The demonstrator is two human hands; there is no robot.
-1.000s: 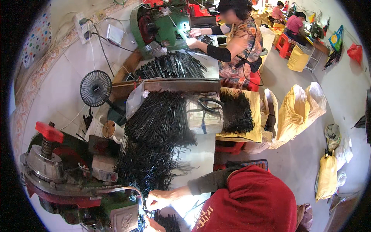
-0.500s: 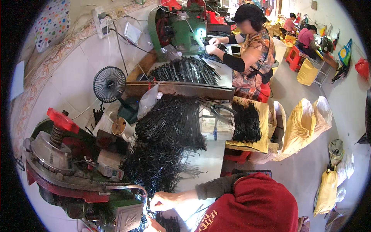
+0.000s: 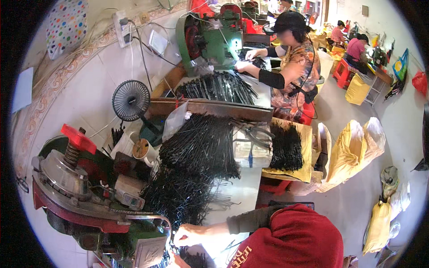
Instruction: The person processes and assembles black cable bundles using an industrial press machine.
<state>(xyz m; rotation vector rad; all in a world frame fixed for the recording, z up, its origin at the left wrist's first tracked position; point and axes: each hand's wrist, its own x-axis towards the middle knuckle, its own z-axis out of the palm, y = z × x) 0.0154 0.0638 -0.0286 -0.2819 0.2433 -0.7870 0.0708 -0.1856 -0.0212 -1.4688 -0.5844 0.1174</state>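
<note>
My right hand [image 3: 188,235], in a dark cuff below a red sleeve, is at the working end of a green and red press [image 3: 85,210]. Its fingers are curled together beside a bent metal strip [image 3: 165,219]; whatever they pinch is too small to make out. Just below, at the picture's lower edge, my left hand [image 3: 178,261] shows only in part. Its fingertips are drawn together near the same bright spot, and the thing between them is hidden. A tangled heap of thin black strips [image 3: 178,196] lies beyond my hands.
Further back are a small black fan [image 3: 131,100], a mug [image 3: 144,151], pliers [image 3: 257,133] and a bundle of black strips [image 3: 286,147] on yellow sacking. A co-worker [image 3: 292,67] handles strips at another green press [image 3: 210,38]. Yellow sacks [image 3: 346,149] stand at right.
The whole view has shifted slightly, so the scene sits a little lower and further right. Both my hands stay at the press with little visible change.
</note>
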